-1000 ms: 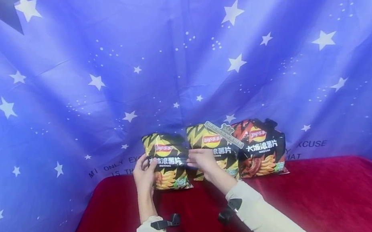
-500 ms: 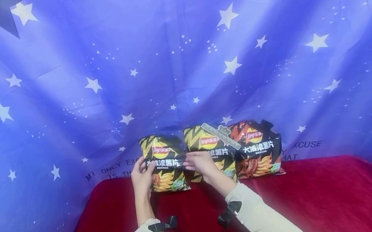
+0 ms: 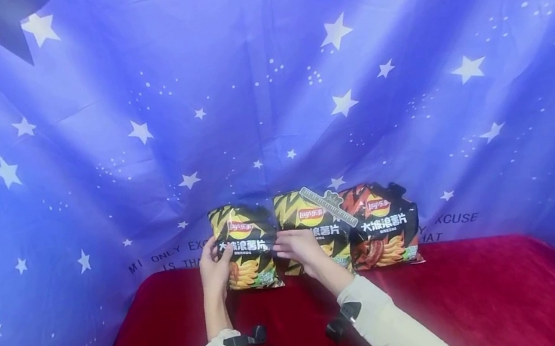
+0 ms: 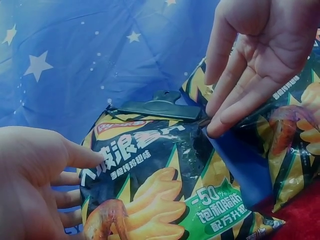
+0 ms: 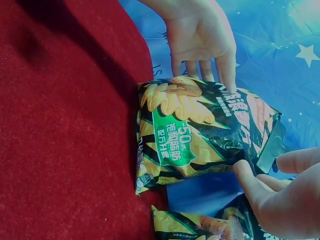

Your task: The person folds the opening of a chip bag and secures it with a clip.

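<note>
A yellow-and-black bag of chips [image 3: 246,262] stands upright at the left of the row. My left hand [image 3: 215,270] holds its left edge; in the left wrist view the thumb lies on the front and the fingers pass behind. A black clip [image 4: 155,108] sits along the top of this bag. At the right edge is my right hand [image 3: 300,248], its extended fingertips touching the bag just below the clip, thumb apart from them. Behind the right hand stands a second yellow-and-black bag of chips [image 3: 341,247], partly covered by that hand.
A red-and-black bag of chips [image 3: 386,240] with a dark clip [image 3: 397,189] stands at the right end. A ruler-shaped clip [image 3: 329,207] slants across the middle bag's upper right. Red cloth [image 3: 466,300] covers the table; a blue star-patterned curtain [image 3: 236,52] hangs behind.
The head view has shifted slightly, so the bags appear a little lower and further left. Both hands stay at the sides of the left bag.
</note>
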A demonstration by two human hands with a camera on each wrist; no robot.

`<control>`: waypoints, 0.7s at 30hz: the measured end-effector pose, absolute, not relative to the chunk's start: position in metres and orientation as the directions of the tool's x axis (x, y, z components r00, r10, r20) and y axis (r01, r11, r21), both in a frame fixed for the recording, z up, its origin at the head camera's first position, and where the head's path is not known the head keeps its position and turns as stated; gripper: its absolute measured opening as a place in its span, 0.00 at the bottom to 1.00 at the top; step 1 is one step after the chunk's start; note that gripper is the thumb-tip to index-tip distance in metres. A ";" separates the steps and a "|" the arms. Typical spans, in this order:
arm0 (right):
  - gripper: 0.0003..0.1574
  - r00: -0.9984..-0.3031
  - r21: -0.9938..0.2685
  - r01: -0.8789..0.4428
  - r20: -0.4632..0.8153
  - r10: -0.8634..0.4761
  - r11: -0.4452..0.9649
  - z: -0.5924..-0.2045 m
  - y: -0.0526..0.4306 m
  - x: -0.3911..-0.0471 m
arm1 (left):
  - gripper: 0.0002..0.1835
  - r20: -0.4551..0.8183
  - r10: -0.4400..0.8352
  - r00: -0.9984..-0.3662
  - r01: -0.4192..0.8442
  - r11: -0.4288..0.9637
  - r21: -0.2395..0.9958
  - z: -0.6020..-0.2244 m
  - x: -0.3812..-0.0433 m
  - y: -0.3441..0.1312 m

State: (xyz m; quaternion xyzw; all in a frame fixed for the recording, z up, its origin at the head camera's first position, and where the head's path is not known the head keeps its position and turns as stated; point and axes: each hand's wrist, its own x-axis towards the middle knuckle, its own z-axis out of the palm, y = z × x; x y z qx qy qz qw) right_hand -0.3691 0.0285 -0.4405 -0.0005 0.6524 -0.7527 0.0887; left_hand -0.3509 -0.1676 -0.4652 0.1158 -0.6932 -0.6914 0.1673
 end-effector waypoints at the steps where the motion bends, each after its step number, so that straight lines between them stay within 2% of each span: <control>1: 0.26 -0.984 -0.982 0.133 -0.115 -0.138 -0.132 -0.440 0.028 -0.369 | 0.30 0.071 -0.387 -0.919 0.070 0.016 0.997 -0.466 -0.351 -0.168; 13: 0.32 -0.962 -0.990 0.141 -0.139 -0.236 0.008 -0.444 0.026 -0.371 | 0.33 0.055 -0.372 -0.927 0.041 0.046 0.998 -0.472 -0.357 -0.170; 21: 0.34 -0.952 -0.989 0.147 -0.141 -0.270 -0.002 -0.449 0.026 -0.371 | 0.36 0.035 -0.381 -0.924 0.002 0.086 0.996 -0.466 -0.350 -0.177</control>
